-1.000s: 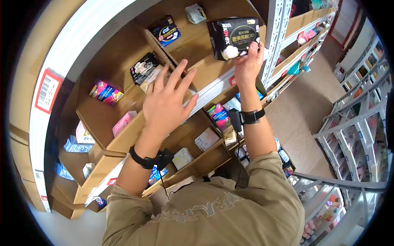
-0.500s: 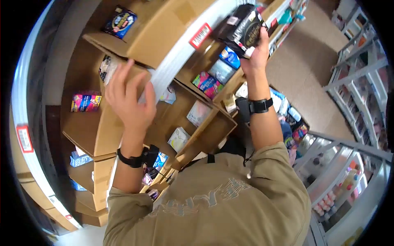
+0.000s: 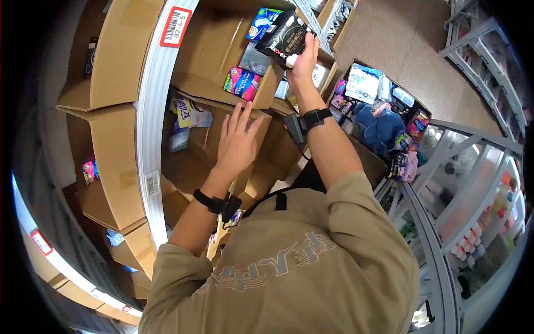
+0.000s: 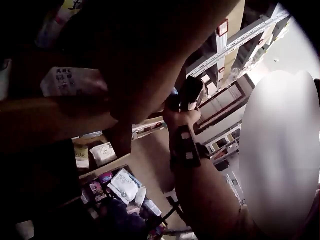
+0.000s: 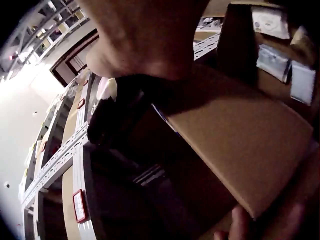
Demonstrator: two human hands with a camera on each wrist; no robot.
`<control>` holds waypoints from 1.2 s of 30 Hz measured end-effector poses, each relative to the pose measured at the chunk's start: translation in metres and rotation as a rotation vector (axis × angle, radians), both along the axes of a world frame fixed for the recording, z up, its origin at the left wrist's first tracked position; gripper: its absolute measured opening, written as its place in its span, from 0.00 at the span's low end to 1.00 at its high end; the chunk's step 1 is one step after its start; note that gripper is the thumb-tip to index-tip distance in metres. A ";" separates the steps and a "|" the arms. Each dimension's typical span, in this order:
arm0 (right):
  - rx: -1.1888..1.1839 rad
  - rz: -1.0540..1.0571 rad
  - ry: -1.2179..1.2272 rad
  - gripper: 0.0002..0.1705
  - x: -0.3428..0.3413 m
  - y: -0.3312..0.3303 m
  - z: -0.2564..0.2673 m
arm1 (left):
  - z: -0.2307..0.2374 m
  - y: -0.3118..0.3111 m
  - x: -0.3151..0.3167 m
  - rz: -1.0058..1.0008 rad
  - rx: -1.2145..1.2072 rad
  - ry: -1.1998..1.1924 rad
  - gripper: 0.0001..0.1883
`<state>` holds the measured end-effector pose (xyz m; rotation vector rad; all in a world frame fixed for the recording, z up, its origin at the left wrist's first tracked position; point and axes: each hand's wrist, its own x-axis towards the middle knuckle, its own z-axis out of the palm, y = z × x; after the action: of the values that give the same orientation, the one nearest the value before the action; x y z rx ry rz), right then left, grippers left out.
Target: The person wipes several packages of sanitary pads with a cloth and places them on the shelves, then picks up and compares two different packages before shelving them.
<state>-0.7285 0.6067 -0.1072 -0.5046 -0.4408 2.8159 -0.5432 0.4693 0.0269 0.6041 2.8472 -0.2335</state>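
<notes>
In the head view the right hand (image 3: 303, 62) grips a black package (image 3: 283, 39) with its thumb on the front, above a cardboard bin's edge. The left hand (image 3: 238, 146) has its fingers spread at the edge of a cardboard bin (image 3: 256, 119) and holds nothing. Inside the upper bin lie a pink-and-blue package (image 3: 242, 83), a grey package (image 3: 255, 59) and a blue package (image 3: 263, 24). In the right wrist view the black package (image 5: 112, 117) is dark beneath the right hand (image 5: 145, 45).
A box on the floor at the right holds a white package (image 3: 364, 83), blue cloth (image 3: 378, 129) and several other packs. Bins with a white shelf rail (image 3: 151, 122) stand at left. Metal racks (image 3: 445, 222) line the right side.
The view has shifted toward the floor box. The right hand has carried the black package from the upper bin to above the bin with the blue package. The left hand has moved right, near the bin edge.
</notes>
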 end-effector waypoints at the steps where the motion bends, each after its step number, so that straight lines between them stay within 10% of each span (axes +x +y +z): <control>1: 0.023 0.006 0.005 0.23 0.000 0.001 0.003 | 0.001 0.000 -0.001 0.006 0.023 -0.022 0.30; 10: 0.042 0.108 0.137 0.16 0.016 0.004 0.007 | -0.003 -0.010 0.059 0.060 0.175 -0.012 0.31; 18: -0.056 0.461 0.219 0.23 0.166 -0.034 0.051 | -0.001 -0.068 0.179 0.209 0.234 0.060 0.20; 27: 0.083 0.356 0.248 0.25 0.221 -0.081 0.027 | -0.006 -0.111 0.266 0.202 0.430 0.204 0.22; 36: 0.294 0.617 0.326 0.21 0.366 -0.153 0.080 | -0.008 -0.210 0.468 0.604 0.354 0.445 0.18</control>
<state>-0.3629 0.4535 -0.0267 0.1927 -1.0664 3.2196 -0.0754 0.2596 0.0194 -0.3222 3.3561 0.2787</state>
